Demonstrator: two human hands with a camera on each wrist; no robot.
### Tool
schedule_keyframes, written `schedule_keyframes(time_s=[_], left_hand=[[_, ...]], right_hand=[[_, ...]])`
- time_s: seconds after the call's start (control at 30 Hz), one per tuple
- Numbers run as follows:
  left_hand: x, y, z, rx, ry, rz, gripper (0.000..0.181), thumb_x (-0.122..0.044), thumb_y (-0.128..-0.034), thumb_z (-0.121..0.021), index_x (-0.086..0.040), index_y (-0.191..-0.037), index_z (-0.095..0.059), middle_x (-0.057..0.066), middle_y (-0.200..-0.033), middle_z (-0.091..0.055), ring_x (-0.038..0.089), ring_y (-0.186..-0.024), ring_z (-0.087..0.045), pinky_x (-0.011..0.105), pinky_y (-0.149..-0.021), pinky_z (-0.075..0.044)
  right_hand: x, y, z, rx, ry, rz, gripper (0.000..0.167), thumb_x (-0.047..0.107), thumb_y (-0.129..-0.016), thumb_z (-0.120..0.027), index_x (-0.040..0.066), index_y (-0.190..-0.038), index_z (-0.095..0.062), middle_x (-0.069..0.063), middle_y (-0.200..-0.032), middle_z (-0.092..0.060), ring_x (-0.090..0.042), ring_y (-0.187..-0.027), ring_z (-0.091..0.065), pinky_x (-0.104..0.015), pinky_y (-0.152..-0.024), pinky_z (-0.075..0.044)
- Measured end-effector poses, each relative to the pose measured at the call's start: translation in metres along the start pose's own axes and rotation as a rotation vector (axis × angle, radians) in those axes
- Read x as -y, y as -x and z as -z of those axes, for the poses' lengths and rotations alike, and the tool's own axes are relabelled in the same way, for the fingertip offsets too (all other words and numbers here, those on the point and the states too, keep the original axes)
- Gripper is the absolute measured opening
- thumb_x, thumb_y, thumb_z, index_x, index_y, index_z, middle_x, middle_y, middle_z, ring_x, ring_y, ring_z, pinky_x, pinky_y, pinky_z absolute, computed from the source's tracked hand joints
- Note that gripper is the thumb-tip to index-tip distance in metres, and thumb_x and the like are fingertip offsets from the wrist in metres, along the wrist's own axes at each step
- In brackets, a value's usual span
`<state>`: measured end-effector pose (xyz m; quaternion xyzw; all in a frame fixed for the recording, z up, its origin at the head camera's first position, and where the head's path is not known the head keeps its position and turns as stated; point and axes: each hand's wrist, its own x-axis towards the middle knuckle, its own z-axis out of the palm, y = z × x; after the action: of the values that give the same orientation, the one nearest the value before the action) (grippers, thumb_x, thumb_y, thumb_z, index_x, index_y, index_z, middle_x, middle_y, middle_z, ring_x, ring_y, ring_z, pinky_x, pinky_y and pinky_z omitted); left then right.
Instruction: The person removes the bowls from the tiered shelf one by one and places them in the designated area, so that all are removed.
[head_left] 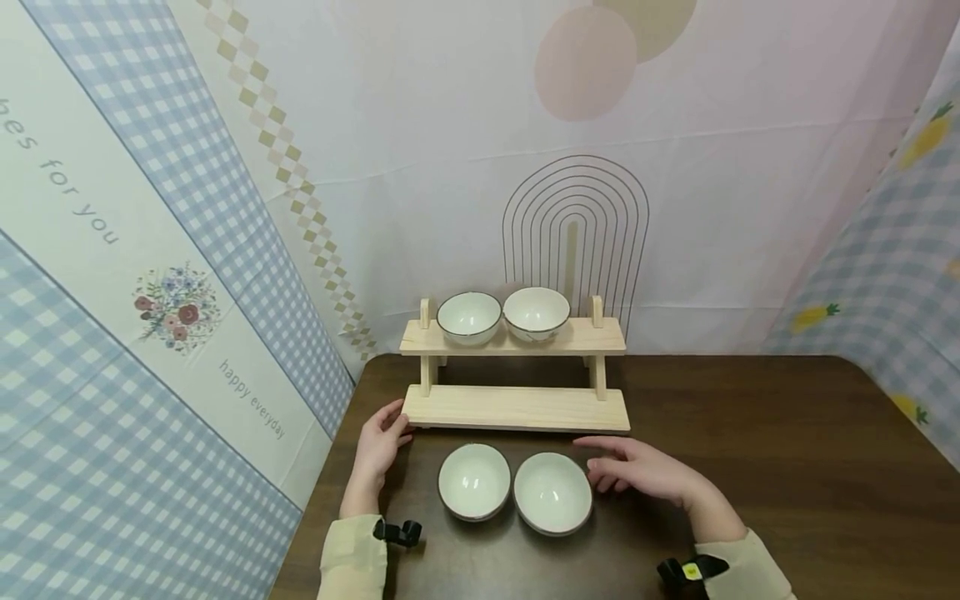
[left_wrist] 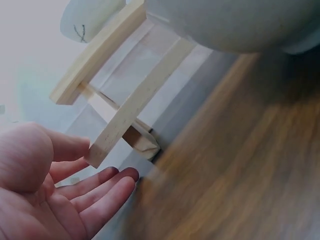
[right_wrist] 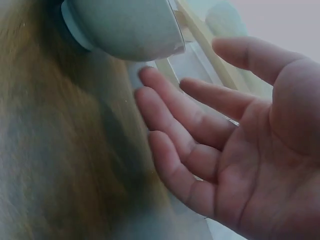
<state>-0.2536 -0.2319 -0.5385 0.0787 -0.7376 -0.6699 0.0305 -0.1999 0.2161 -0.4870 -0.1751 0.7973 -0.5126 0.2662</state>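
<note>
My left hand (head_left: 377, 448) touches the left end of the rack's lower wooden shelf (head_left: 517, 408) with thumb and index finger; the left wrist view shows the other fingers of the hand (left_wrist: 65, 185) loosely extended beneath the shelf end (left_wrist: 102, 150). My right hand (head_left: 651, 473) is held over the table, fingers apart and slightly bent, beside the right front bowl (head_left: 552, 493). In the right wrist view nothing lies in the hand (right_wrist: 225, 135), and a bowl (right_wrist: 127, 27) is above its fingertips. A second front bowl (head_left: 474, 482) stands left of the first.
Two more white bowls, a left one (head_left: 468, 318) and a right one (head_left: 536, 314), stand side by side on the rack's upper shelf (head_left: 588, 336). Behind the brown table (head_left: 750, 433) hangs a patterned cloth (head_left: 420, 208), with checked cloth at both sides.
</note>
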Motion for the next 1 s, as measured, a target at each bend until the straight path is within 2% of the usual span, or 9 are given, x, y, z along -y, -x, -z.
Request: schedule_keyframes(time_s=[0.13,0.23,0.43,0.5,0.63,0.77,0.87,1.0], left_hand=[[-0.001,-0.001,0.003,0.005,-0.057,-0.020,0.045,-0.008,-0.1118,-0.056,0.008,-0.154,-0.051,0.032,-0.152,-0.053,0.043,-0.128,-0.061,0.049,-0.101,-0.059],[-0.005,-0.005,0.006,0.010,-0.121,-0.048,0.044,-0.008,-0.1116,-0.057,0.007,-0.153,-0.052,0.031,-0.150,-0.055,0.041,-0.126,-0.062,0.047,-0.099,-0.060],[-0.019,-0.021,0.014,0.037,-0.253,-0.090,0.048,-0.018,-0.1134,-0.056,0.005,-0.155,-0.050,0.028,-0.150,-0.056,0.040,-0.126,-0.063,0.043,-0.096,-0.060],[-0.023,-0.027,0.016,0.048,-0.282,-0.096,0.050,-0.021,-0.1141,-0.055,0.004,-0.156,-0.049,0.028,-0.150,-0.056,0.040,-0.127,-0.062,0.043,-0.096,-0.060],[-0.028,-0.035,0.014,0.061,-0.297,-0.099,0.052,-0.026,-0.1151,-0.054,0.002,-0.158,-0.047,0.027,-0.151,-0.056,0.039,-0.129,-0.062,0.046,-0.100,-0.058],[-0.036,-0.043,0.010,0.061,-0.319,-0.128,0.053,-0.030,-0.1156,-0.052,0.000,-0.159,-0.047,0.026,-0.149,-0.058,0.039,-0.130,-0.062,0.050,-0.104,-0.056],[-0.042,-0.049,0.005,0.052,-0.328,-0.148,0.052,-0.029,-0.1160,-0.051,-0.002,-0.160,-0.047,0.025,-0.146,-0.060,0.039,-0.128,-0.063,0.050,-0.103,-0.056],[-0.050,-0.054,-0.002,0.030,-0.302,-0.151,0.051,-0.027,-0.1163,-0.051,-0.003,-0.161,-0.045,0.026,-0.146,-0.060,0.039,-0.125,-0.064,0.050,-0.103,-0.056]], right_hand=[[0.001,-0.002,0.009,-0.056,0.033,-0.005,0.054,0.029,-0.112,-0.057,-0.002,-0.156,-0.049,-0.012,-0.110,-0.076,-0.028,-0.101,-0.072,-0.042,-0.084,-0.060],[0.004,-0.004,0.018,-0.092,0.087,-0.002,0.052,0.029,-0.112,-0.059,-0.002,-0.153,-0.053,-0.011,-0.109,-0.077,-0.026,-0.099,-0.072,-0.043,-0.082,-0.060],[0.013,-0.013,0.036,-0.124,0.194,0.019,0.045,0.026,-0.111,-0.060,-0.002,-0.146,-0.059,-0.009,-0.105,-0.076,-0.025,-0.096,-0.071,-0.049,-0.081,-0.061],[0.016,-0.017,0.041,-0.133,0.215,0.011,0.043,0.026,-0.111,-0.060,-0.001,-0.145,-0.061,-0.007,-0.104,-0.076,-0.023,-0.095,-0.071,-0.047,-0.081,-0.062],[0.023,-0.027,0.053,-0.141,0.236,0.017,0.042,0.025,-0.110,-0.061,-0.001,-0.144,-0.062,-0.005,-0.103,-0.076,-0.023,-0.096,-0.071,-0.043,-0.082,-0.061],[0.031,-0.037,0.063,-0.145,0.218,0.056,0.041,0.022,-0.110,-0.061,-0.003,-0.143,-0.063,-0.010,-0.103,-0.075,-0.030,-0.099,-0.073,-0.046,-0.088,-0.064],[0.037,-0.043,0.070,-0.162,0.229,0.071,0.039,0.022,-0.111,-0.060,0.000,-0.142,-0.065,-0.011,-0.103,-0.076,-0.032,-0.101,-0.074,-0.047,-0.086,-0.064],[0.044,-0.050,0.077,-0.188,0.285,0.083,0.038,0.025,-0.111,-0.059,0.005,-0.141,-0.067,-0.008,-0.103,-0.077,-0.025,-0.097,-0.073,-0.044,-0.079,-0.061]])
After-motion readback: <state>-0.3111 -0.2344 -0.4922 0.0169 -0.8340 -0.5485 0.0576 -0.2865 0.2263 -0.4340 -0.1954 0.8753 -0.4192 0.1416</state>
